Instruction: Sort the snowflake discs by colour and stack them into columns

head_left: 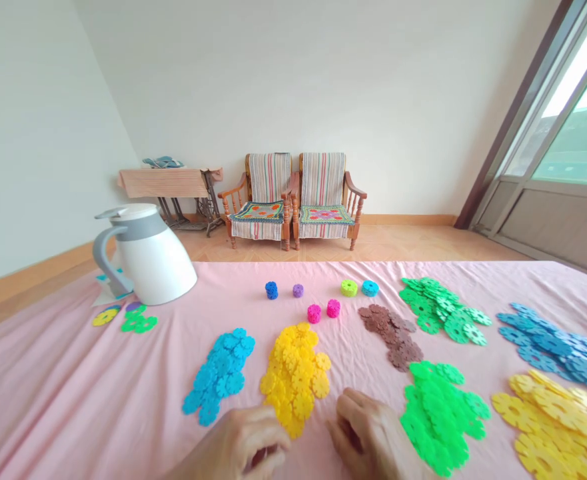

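Observation:
My left hand (253, 440) is loosely curled at the near edge, beside the lower end of a pile of yellow snowflake discs (296, 373). Its fingers are bent inward and no disc shows in them. To the right of that pile, my right hand (368, 433) rests on the pink cloth, also curled, with a dark hollow between thumb and fingers. Bright green discs (440, 417) lie just right of it. A heap of blue discs (220, 373) lies beyond my left hand, and brown discs (390, 335) lie beyond my right.
Small stacks stand farther back: dark blue (272, 290), purple (298, 291), pink (314, 314), lime (348, 288) and light blue (370, 288). Larger disc heaps (558, 343) spread at right. A white jug (158, 263) stands left, near loose discs (138, 323). Two chairs (320, 193) stand behind the table.

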### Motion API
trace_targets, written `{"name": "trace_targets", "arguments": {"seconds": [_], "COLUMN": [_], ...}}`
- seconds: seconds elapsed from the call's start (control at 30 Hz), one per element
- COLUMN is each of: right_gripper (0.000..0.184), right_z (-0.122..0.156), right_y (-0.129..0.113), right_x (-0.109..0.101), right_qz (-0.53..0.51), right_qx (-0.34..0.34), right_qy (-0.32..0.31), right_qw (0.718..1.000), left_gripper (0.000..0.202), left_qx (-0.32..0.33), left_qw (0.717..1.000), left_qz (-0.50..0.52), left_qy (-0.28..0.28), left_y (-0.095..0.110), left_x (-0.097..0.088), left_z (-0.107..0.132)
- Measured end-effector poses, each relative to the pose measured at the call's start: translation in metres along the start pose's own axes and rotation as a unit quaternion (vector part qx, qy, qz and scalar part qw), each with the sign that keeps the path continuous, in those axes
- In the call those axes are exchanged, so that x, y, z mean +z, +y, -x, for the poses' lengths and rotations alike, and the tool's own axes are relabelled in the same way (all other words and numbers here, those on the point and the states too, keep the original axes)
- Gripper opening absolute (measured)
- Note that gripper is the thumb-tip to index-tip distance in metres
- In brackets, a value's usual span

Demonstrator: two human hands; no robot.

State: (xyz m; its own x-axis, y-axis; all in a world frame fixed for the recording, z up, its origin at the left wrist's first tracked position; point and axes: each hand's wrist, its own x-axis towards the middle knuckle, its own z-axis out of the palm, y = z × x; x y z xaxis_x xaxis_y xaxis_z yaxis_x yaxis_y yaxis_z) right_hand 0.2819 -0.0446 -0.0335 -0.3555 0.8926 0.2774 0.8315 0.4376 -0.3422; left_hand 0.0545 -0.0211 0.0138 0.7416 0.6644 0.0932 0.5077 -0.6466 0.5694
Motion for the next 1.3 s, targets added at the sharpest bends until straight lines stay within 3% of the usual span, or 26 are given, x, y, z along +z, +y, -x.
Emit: {"name": "trace_targets", "arguments": {"seconds": [0.07, 0.13, 0.3, 0.47, 0.63, 0.97, 1.17, 1.3], "right_gripper": [0.022, 0.023, 0.024, 0.023, 0.021, 0.021, 0.022, 0.021], "right_z": [0.002, 0.003, 0.004, 0.003, 0.004, 0.005, 0.005, 0.004], "right_y": [0.0, 0.001, 0.002, 0.003, 0.006, 0.01, 0.012, 0.014], "right_x": [0.001, 0.002, 0.002, 0.001, 0.006, 0.008, 0.009, 0.011], "right_qz": [-0.009, -0.015, -0.022, -0.024, -0.023, 0.004, 0.016, 0.032], "right_qx": [0.001, 0.003, -0.001, -0.009, -0.016, -0.058, -0.076, -0.091], "right_qy": [0.003, 0.004, -0.003, -0.009, -0.002, 0.024, 0.033, 0.037], "right_qw": [1.0, 1.0, 1.0, 1.0, 1.0, 0.998, 0.996, 0.995], "left_gripper": [0.018, 0.018, 0.022, 0.027, 0.027, 0.023, 0.02, 0.02], "left_qx": [-0.026, -0.063, -0.126, -0.132, -0.117, -0.142, -0.142, -0.169], "left_qw": [0.999, 0.994, 0.965, 0.961, 0.966, 0.967, 0.97, 0.96], "left_qz": [-0.003, -0.02, -0.104, -0.143, -0.124, -0.061, -0.037, -0.031], "left_qy": [0.026, 0.086, 0.204, 0.194, 0.197, 0.2, 0.196, 0.22], "left_y": [-0.004, -0.018, -0.079, -0.117, -0.116, -0.09, -0.086, -0.097], "left_x": [-0.014, -0.028, -0.053, -0.056, -0.043, -0.024, -0.029, -0.042], "left_z": [-0.001, -0.003, -0.009, -0.018, -0.021, -0.009, -0.01, -0.029]}}
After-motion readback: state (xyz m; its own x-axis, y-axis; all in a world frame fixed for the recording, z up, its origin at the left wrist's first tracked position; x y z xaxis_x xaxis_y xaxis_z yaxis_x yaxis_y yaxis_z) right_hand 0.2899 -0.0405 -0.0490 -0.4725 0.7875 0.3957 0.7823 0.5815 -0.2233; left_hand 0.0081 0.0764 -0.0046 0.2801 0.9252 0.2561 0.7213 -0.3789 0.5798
